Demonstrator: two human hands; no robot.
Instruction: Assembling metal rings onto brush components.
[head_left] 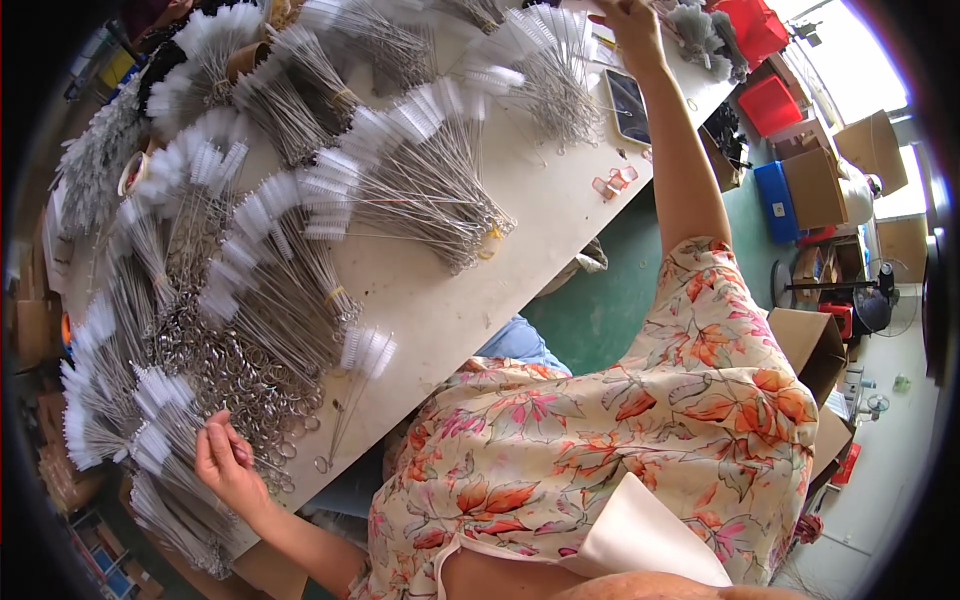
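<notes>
Near the table's left front edge is my left hand (229,462), its fingers curled and pinched together beside a heap of metal rings (240,375). Whatever the pinch may hold is too small to make out. Small bottle brushes (150,440) with white bristles and wire stems lie just left of that hand. My right hand (632,22) reaches far out over the table's back right, cut by the picture's upper edge, so most of its fingers are hidden. Close by it is a bundle of the same brushes (545,75), and a dark phone (628,105) lies below the wrist.
Bundles of brushes, some tied with yellow bands (490,240), cover much of the white table (440,330). A few loose brushes (368,352) lie by the front edge. Clear reddish plastic pieces (614,182) sit at the right edge. Boxes and red bins (770,105) stand beyond.
</notes>
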